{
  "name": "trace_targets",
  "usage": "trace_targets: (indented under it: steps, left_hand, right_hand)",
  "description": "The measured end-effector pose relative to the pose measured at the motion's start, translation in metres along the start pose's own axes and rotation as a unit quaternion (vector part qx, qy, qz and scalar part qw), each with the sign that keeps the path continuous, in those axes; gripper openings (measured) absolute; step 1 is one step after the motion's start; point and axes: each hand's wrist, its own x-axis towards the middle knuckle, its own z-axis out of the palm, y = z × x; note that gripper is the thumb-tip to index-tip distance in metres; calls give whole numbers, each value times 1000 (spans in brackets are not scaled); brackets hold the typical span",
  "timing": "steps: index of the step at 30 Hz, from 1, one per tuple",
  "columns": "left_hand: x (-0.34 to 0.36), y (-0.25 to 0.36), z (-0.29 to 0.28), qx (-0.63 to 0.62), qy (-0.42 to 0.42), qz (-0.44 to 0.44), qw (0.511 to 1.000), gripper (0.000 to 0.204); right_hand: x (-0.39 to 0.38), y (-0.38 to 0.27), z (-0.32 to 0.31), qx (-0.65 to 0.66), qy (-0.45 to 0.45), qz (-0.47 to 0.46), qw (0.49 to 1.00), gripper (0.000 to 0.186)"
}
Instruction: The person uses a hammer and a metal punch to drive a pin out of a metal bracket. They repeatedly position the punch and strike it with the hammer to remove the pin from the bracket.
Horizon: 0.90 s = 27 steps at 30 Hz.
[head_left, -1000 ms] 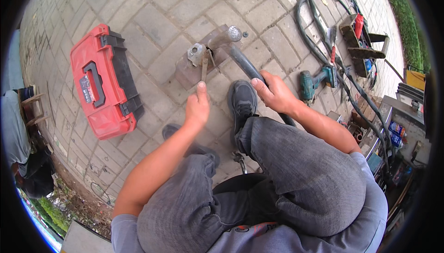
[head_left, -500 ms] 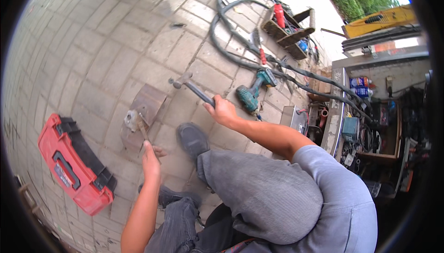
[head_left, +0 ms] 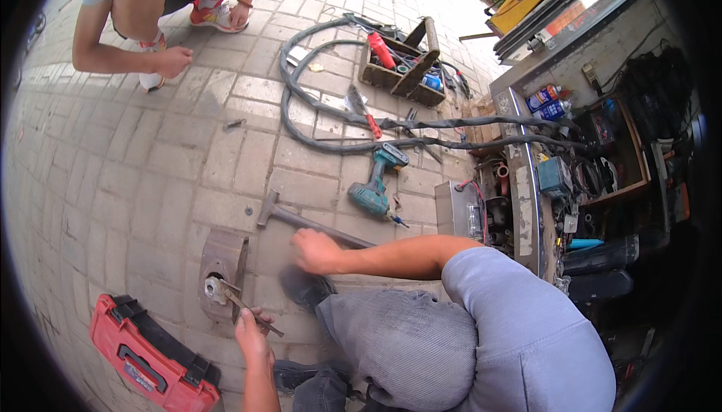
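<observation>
My left hand (head_left: pixel 253 331) is closed around a narrow, brownish metal bar (head_left: pixel 239 303). The bar's upper end meets a grey, rounded metal part (head_left: pixel 214 288), which sits at an opening in a rusty steel block (head_left: pixel 235 255) on the paving. Right of the block, a hammer (head_left: pixel 312 227) lies on the ground, its head toward the block. My right hand (head_left: pixel 316 251) is just below the hammer's handle, apart from it as far as I can see; its fingers are smeared by motion.
A red and black case (head_left: pixel 143 363) lies lower left. A teal cordless drill (head_left: pixel 372 186), thick black hoses (head_left: pixel 451 121) and a wooden tool carrier (head_left: pixel 410 85) are toward the right and back. Another person's hand (head_left: pixel 174 61) shows upper left. Cluttered shelving (head_left: pixel 526 209) stands at right.
The hammer was raised in my right hand; now it lies on the paving and the hand is apart from it. My view has shifted, bringing the crouching person in more fully.
</observation>
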Motion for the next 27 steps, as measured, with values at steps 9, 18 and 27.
trace_targets:
  steps: [9,18,27]
  left_hand:
    - [1,57,24,-14,-7,-13,1000,39]
    - [-17,36,-10,86,-21,109,990,36]
    - [-87,-41,-81,40,185,191,963,40]
  right_hand:
    - [29,-85,-4,313,-325,-16,892,51]
    - [23,-95,-3,310,-252,-18,916,28]
    - [24,-51,-7,308,-251,55,916,30]
